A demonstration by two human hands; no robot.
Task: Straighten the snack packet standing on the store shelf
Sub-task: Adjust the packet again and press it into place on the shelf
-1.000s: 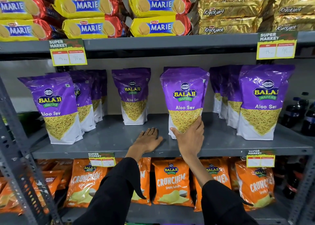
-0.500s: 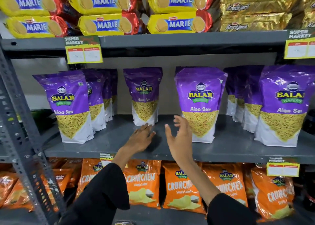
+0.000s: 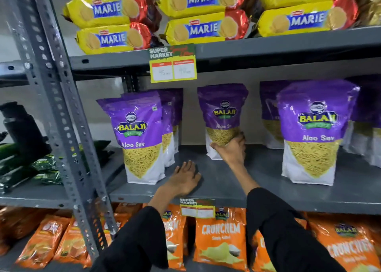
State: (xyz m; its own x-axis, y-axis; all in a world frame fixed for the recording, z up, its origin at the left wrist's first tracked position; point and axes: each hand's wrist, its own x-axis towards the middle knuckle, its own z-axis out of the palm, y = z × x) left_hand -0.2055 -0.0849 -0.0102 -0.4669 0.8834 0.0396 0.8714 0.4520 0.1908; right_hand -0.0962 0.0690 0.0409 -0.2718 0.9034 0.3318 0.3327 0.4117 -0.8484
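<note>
A purple Balaji Aloo Sev packet (image 3: 223,115) stands upright toward the back of the grey middle shelf (image 3: 257,189). My right hand (image 3: 232,150) reaches in and grips the packet's lower front, fingers wrapped round its bottom edge. My left hand (image 3: 185,179) lies flat, palm down, on the shelf near its front edge, holding nothing. Both arms wear black sleeves.
More purple Aloo Sev packets stand to the left (image 3: 140,140) and right (image 3: 315,131). Marie biscuit packs (image 3: 204,14) fill the shelf above, orange Crunchem bags (image 3: 220,243) the shelf below. A perforated grey upright (image 3: 55,98) stands left; price tags (image 3: 173,63) hang on the shelf edges.
My right hand left the front packet on the right, moved left and deeper, and closed on the rear middle packet. The view shifted left. My left hand stays flat on the shelf.
</note>
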